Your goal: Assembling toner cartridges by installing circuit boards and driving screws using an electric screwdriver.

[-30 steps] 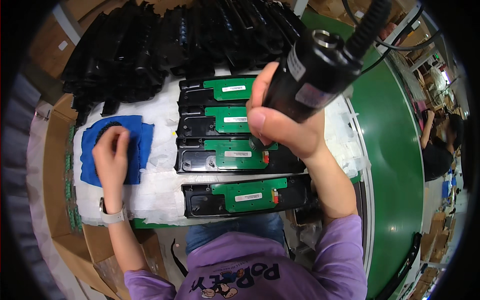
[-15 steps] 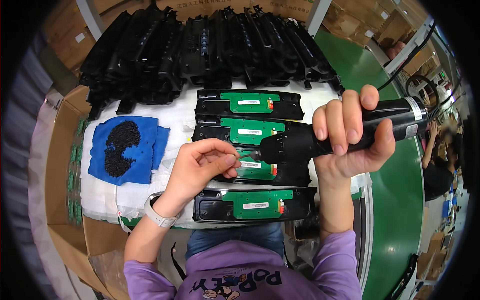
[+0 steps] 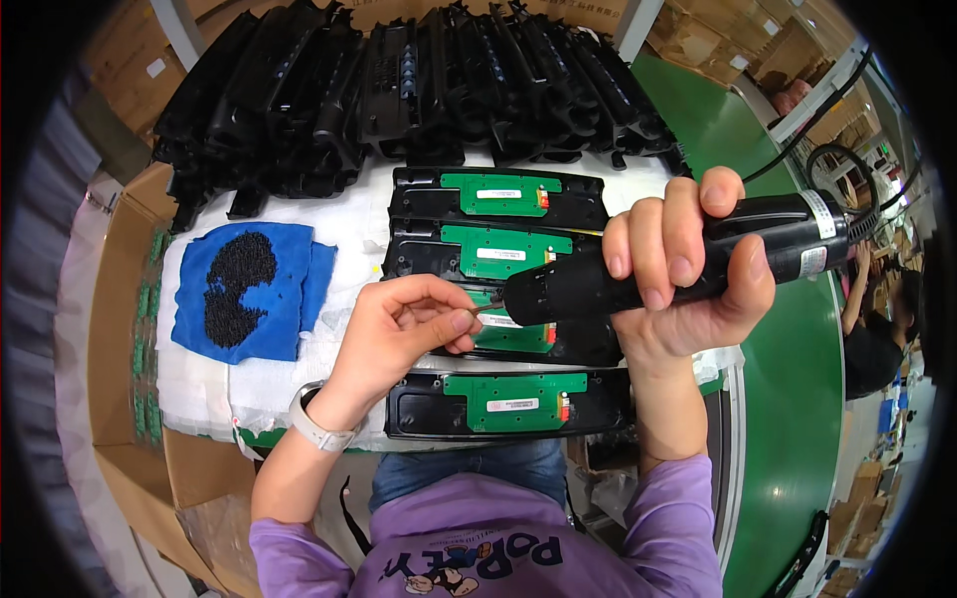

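My right hand (image 3: pixel 688 264) is wrapped around a black electric screwdriver (image 3: pixel 568 289), held almost level with its nose toward the left. The thin metal bit (image 3: pixel 486 308) reaches the pinched thumb and forefinger of my left hand (image 3: pixel 409 319). Whatever small piece sits between those fingertips is hidden. Below the bit lies a black plastic panel (image 3: pixel 588 344) with a green circuit board (image 3: pixel 483 340), partly covered by the tool and my hand. Two similar panels with boards (image 3: pixel 469 179) lie beyond it, and another panel (image 3: pixel 424 409) lies nearer me.
Left of the panels, a blue cloth (image 3: pixel 309 289) carries a pile of tiny black screws (image 3: pixel 234 319). Many black plastic housings (image 3: pixel 349 90) are stacked along the back. A cardboard box (image 3: pixel 120 399) with green boards stands at the left; the tool's cable (image 3: pixel 862 189) runs off right.
The screwdriver and my right hand have shifted slightly left, bringing the nose closer to my left fingertips. My left hand has stayed almost still, still pinched.
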The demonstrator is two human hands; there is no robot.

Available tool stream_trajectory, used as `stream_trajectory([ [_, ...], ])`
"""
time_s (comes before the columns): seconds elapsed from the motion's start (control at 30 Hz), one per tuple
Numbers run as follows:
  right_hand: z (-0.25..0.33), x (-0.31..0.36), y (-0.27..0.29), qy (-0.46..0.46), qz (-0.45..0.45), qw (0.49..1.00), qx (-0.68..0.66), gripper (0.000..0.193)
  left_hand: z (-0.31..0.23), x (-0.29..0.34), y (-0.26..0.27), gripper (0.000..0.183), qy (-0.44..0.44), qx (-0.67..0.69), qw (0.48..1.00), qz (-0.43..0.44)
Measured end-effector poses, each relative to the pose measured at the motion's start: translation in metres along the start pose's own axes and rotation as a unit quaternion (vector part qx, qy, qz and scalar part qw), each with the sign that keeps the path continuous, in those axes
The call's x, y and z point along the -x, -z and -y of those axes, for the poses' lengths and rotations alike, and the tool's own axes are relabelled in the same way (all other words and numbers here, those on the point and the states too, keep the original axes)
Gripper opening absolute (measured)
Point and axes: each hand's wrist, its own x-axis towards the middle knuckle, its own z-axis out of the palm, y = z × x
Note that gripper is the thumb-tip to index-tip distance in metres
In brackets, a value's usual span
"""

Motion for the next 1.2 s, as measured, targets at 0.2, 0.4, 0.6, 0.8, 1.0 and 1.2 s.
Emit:
stream_trajectory([
  [0.2,0.001,-0.003,-0.004,-0.026,-0.023,0.999,-0.009,0.03,0.0,0.0,0.0,0.01,-0.007,-0.066,0.998,-0.002],
  [0.4,0.003,-0.003,-0.007,-0.158,0.017,0.982,0.105,0.032,0.008,-0.002,0.0,0.008,-0.069,-0.227,0.968,-0.085],
  [0.6,-0.003,0.003,-0.021,-0.215,-0.004,0.955,0.203,0.03,0.007,-0.002,-0.001,0.009,-0.068,-0.151,0.983,-0.081],
  [0.8,-0.009,0.005,-0.026,-0.199,0.004,0.947,0.253,0.028,0.009,-0.002,0.002,0.009,-0.068,-0.141,0.986,-0.064],
  [1.0,-0.01,0.005,-0.027,-0.203,0.024,0.945,0.256,0.026,0.006,-0.001,-0.001,0.01,-0.064,-0.149,0.985,-0.064],
  [1.2,-0.025,0.012,-0.029,-0.181,0.004,0.962,0.206,0.026,0.006,0.0,-0.002,0.013,-0.098,-0.154,0.981,-0.063],
])
